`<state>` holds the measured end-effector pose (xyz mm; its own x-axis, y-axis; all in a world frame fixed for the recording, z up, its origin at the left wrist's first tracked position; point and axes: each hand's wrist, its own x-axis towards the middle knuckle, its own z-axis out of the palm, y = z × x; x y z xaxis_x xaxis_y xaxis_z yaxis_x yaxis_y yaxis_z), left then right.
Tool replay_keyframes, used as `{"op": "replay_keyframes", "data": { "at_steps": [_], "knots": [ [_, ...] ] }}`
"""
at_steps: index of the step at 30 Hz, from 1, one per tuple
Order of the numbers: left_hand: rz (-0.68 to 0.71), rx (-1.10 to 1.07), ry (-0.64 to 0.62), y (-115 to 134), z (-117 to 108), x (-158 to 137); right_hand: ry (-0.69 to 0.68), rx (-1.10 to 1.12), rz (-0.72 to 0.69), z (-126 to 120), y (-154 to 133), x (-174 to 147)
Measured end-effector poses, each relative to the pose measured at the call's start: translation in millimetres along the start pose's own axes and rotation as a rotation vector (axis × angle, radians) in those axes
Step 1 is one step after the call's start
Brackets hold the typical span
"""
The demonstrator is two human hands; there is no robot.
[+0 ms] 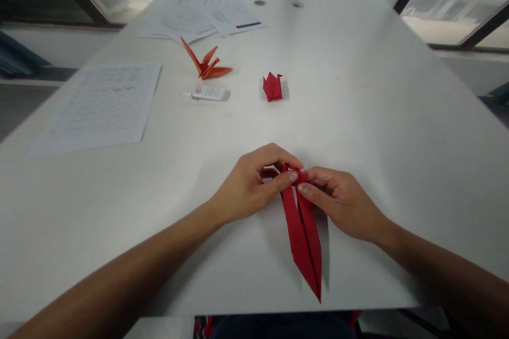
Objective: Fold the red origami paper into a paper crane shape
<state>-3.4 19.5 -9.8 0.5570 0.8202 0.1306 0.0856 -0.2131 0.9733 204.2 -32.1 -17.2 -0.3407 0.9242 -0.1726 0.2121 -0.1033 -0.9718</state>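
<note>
A long red folded origami paper (303, 233) is held between both hands, its sharp point aimed toward the table's near edge. My left hand (260, 183) pinches its far end with thumb and fingers. On the other side of that same end, my right hand (338, 196) grips it, thumb on top and fingers curled beneath. The fingers partly cover the small fold at the top. Down the middle of the paper runs a slit between two long flaps.
Beyond the hands sit a small red paper crane (272, 87) and a larger orange paper crane (207, 66). A white glue or correction bottle (207, 92) lies beside them. Printed sheets (103, 100) rest at left, and more papers (191, 16) lie at the back of the white table (397, 159).
</note>
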Motion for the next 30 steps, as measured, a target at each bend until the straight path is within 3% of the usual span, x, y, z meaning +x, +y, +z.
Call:
{"op": "replay_keyframes", "data": {
  "at_steps": [8,14,18,24,27,30],
  "knots": [
    [0.018,0.113,0.148,-1.2,2.4,0.2,-0.040,0.032,0.069,-0.9,-6.2,-0.7],
    [-0.175,-0.157,0.078,-5.8,5.8,-0.4,-0.001,-0.009,0.081,1.3,-10.1,-1.0],
    [-0.198,-0.326,0.074,-2.6,6.7,-1.6,0.042,-0.043,0.096,4.9,-10.8,-2.0],
    [-0.165,-0.270,0.102,-1.3,9.3,-1.1,0.075,-0.205,0.044,7.8,-10.5,-3.3],
    [-0.211,-0.305,0.158,-3.4,8.1,0.3,0.075,-0.215,0.051,8.0,-11.6,-3.8],
    [-0.299,-0.403,0.117,-6.2,3.5,0.6,0.081,-0.221,0.049,8.5,-12.3,-4.0]
  ]
}}
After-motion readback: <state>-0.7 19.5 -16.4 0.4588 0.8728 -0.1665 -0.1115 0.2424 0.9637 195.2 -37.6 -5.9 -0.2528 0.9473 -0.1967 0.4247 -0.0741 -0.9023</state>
